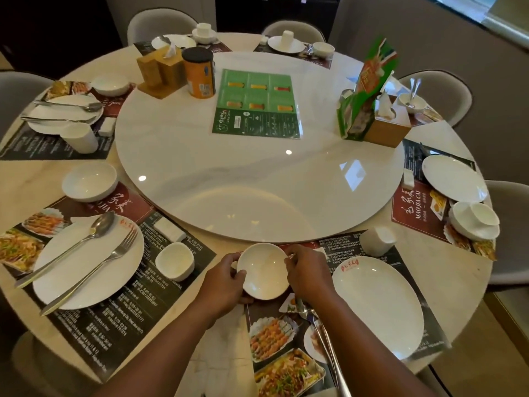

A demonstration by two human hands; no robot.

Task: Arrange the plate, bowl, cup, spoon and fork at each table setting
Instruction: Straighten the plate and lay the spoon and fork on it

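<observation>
Presently, the left hand (226, 275) and the right hand (307, 270) both gripped the small white bowl (263, 272), with fingers curled over its rim on opposite sides. The bowl was upright at the far end of the near placemat (272, 365), just beside the edge of the turntable (257, 181); I could not tell whether it was lifted or resting. At this same setting a large plate (378, 305) lay to the right of the bowl, with an upturned cup (378, 240) on its far side. The cutlery (329, 348) lay on the mat beside the right forearm, not on the plate, and spoon and fork could not be told apart. Judgement: this setting was in progress, with the bowl being placed and the cutlery and cup not yet arranged. The near-left setting looked finished: the left plate (86, 262) carried a spoon (71, 250) and a fork (91, 276) side by side, a left cup (175, 265) stood upright to its right, and a left bowl (90, 181) sat on the far side. The far-left setting looked similar, though its cup appeared tipped over. The right setting looked undone: the right plate (453, 179) was bare, and a cup sat nested inside the right bowl (475, 222). The far settings were too small to judge.
</observation>
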